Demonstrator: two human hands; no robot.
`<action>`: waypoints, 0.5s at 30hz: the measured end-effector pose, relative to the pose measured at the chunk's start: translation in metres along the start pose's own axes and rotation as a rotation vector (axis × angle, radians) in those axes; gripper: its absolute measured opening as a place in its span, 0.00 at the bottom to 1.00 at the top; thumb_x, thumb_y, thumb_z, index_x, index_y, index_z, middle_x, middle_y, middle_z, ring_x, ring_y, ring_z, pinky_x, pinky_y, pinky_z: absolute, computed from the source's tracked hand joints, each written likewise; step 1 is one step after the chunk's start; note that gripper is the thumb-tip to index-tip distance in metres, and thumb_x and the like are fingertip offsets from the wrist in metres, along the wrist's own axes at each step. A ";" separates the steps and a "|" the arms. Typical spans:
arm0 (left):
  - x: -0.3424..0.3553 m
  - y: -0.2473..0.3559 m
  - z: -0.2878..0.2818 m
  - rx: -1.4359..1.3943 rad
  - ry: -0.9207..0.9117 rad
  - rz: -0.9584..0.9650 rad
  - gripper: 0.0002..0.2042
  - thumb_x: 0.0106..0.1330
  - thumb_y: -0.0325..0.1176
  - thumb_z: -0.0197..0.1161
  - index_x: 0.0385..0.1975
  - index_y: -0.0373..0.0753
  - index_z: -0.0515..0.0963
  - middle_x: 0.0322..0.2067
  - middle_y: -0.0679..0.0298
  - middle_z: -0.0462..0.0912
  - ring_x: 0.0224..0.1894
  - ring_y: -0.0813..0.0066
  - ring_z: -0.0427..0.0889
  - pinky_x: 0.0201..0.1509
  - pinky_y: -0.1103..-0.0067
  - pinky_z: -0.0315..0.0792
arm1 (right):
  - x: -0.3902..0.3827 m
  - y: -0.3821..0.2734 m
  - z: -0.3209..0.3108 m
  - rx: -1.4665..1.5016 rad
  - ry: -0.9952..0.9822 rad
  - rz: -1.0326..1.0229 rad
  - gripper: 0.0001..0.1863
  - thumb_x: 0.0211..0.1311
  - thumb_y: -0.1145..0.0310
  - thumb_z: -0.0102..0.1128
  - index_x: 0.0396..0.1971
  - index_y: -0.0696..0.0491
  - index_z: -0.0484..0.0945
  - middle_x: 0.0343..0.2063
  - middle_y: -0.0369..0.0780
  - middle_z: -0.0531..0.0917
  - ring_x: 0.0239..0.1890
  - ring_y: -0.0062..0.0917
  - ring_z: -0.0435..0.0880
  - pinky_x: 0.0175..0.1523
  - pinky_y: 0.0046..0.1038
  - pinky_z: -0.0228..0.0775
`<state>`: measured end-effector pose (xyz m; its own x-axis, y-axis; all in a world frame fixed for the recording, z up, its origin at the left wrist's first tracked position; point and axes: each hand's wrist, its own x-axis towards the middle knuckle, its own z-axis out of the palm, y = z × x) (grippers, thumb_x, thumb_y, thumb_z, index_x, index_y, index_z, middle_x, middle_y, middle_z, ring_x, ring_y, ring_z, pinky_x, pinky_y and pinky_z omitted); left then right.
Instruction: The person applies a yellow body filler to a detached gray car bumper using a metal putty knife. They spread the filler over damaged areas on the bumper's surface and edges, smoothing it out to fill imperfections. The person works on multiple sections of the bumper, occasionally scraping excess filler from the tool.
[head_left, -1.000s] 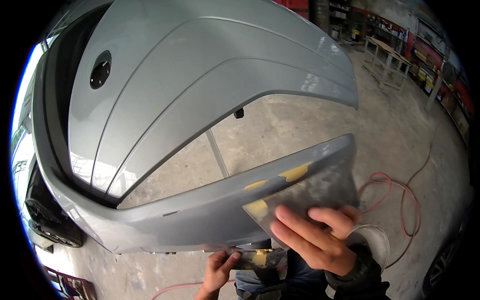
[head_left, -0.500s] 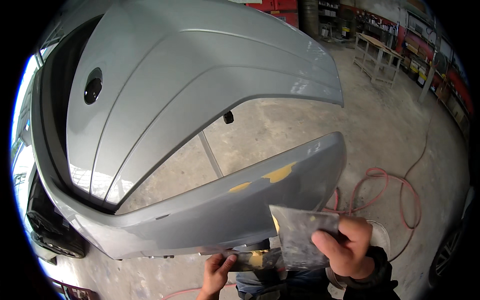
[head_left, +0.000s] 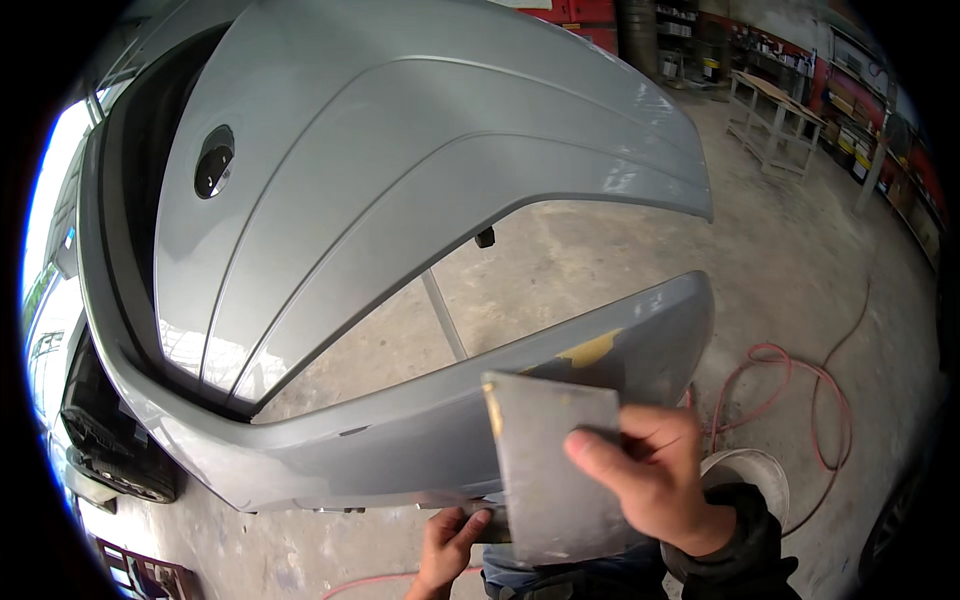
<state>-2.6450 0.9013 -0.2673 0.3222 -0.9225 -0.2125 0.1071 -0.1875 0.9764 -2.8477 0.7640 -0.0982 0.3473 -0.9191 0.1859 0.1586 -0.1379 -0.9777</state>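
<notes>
My fingers are closed on something at both hands: the right hand (head_left: 660,480) pinches a thin grey sheet, thumb flat across its near face, while the left hand (head_left: 452,545), low and left of it, grips a dark plate. Biggest before me is the ridged grey panel (head_left: 430,190), with the long grey strip (head_left: 410,445) curving below it. On the floor to my right a red hose (head_left: 716,405) loops about, and just beside my right wrist sits a pale round container (head_left: 755,465). The sheet (head_left: 555,475) stands nearly upright before the strip; whether they touch, I can't tell. Behind its lower left edge, the plate (head_left: 494,527) is mostly hidden. A yellow patch (head_left: 588,349) shows on the strip, above the sheet, and a smaller yellow smear (head_left: 494,408) runs down the sheet's left edge.
</notes>
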 end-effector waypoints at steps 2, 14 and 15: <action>-0.002 0.004 0.001 -0.028 -0.011 0.012 0.10 0.65 0.29 0.61 0.23 0.32 0.73 0.24 0.71 0.75 0.29 0.85 0.70 0.33 0.85 0.66 | -0.003 -0.004 0.007 0.030 -0.094 0.024 0.16 0.58 0.68 0.64 0.15 0.58 0.72 0.11 0.26 0.64 0.18 0.05 0.58 0.18 0.17 0.48; -0.045 0.052 -0.011 -0.103 -0.113 0.195 0.07 0.61 0.26 0.59 0.31 0.26 0.76 0.29 0.52 0.82 0.31 0.69 0.80 0.40 0.75 0.74 | -0.046 -0.001 -0.053 -0.132 -0.446 -0.171 0.13 0.53 0.80 0.62 0.41 0.59 0.81 0.36 0.44 0.84 0.33 0.26 0.85 0.36 0.23 0.75; -0.045 0.062 -0.003 -0.101 -0.106 0.262 0.08 0.61 0.27 0.60 0.31 0.26 0.76 0.29 0.51 0.82 0.31 0.68 0.80 0.40 0.75 0.74 | -0.046 0.003 -0.051 -0.118 -0.505 -0.194 0.13 0.54 0.80 0.61 0.42 0.58 0.81 0.37 0.43 0.84 0.34 0.27 0.85 0.37 0.24 0.76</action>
<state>-2.6502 0.9321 -0.1973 0.2515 -0.9662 0.0571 0.1280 0.0917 0.9875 -2.9104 0.7876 -0.1144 0.7270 -0.5855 0.3588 0.1687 -0.3542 -0.9198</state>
